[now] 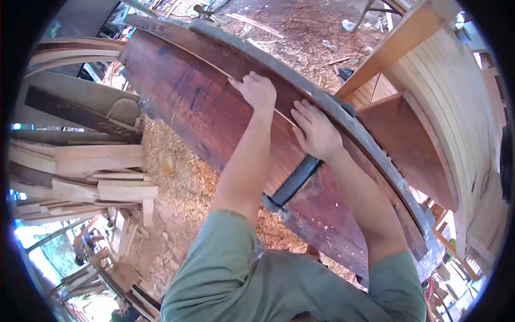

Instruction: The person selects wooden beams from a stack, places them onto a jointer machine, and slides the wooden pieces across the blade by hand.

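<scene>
A long reddish-brown wooden board (214, 121) lies slantwise in front of me, with a thin pale strip or edge (209, 63) running along it. My left hand (257, 92) is closed over this pale line, one digit pointing along it; whatever its fingers hold is hidden. To the right, my right hand (317, 130) presses flat on a second dark plank (279, 80), fingers stretched out, thumb near the line. Under the right wrist, a dark bar like a clamp (295, 181) crosses the board and sticks out past its near edge.
A grey, worn beam (316, 88) borders the planks on the far side. Stacked pale boards (99, 158) are at the left, above wood shavings (177, 177). Large curved panels of pale wood (456, 107) stand close on the right. Shavings and scraps cover the ground beyond.
</scene>
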Demonstrator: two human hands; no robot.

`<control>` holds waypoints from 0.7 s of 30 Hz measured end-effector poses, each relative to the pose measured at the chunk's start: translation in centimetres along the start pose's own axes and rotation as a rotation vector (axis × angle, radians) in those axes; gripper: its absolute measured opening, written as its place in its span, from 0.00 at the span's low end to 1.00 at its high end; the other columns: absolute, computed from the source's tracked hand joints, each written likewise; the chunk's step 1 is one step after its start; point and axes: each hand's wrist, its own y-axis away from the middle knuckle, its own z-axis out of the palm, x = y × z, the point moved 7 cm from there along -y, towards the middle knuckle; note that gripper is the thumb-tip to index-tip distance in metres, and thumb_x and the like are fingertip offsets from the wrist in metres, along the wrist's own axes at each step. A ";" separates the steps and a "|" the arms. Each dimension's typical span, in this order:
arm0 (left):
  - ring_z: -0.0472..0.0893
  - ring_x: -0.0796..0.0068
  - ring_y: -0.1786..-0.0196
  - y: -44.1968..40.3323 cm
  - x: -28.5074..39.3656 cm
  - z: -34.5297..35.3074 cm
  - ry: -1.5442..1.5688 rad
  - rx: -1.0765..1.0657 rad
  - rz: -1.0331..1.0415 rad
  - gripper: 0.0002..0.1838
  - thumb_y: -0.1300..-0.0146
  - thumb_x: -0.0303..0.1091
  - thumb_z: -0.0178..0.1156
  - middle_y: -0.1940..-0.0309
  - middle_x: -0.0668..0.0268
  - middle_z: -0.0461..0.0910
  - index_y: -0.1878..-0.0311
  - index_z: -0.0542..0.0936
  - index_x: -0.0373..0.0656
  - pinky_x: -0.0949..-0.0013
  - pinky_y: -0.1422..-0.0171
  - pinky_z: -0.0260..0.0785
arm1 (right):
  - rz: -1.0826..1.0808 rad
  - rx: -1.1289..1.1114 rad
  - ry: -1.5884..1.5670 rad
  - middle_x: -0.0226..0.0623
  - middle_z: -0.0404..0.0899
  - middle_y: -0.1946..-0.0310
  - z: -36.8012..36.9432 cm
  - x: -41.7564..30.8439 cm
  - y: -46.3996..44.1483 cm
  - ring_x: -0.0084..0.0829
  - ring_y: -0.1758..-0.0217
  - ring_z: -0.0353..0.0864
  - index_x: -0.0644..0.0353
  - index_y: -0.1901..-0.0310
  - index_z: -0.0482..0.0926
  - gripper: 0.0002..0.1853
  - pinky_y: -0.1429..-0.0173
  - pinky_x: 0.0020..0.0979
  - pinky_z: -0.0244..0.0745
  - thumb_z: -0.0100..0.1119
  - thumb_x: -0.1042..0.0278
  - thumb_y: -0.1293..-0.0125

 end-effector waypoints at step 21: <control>0.79 0.43 0.41 -8.1 -2.6 1.7 -0.511 -0.080 0.221 0.21 0.27 0.37 0.42 0.48 0.47 0.82 0.50 0.82 0.32 0.40 0.22 0.52 | 0.038 -0.258 0.185 0.50 0.72 0.30 -10.6 3.1 23.3 0.51 0.26 0.71 0.66 0.41 0.80 0.22 0.26 0.53 0.69 0.64 0.71 0.36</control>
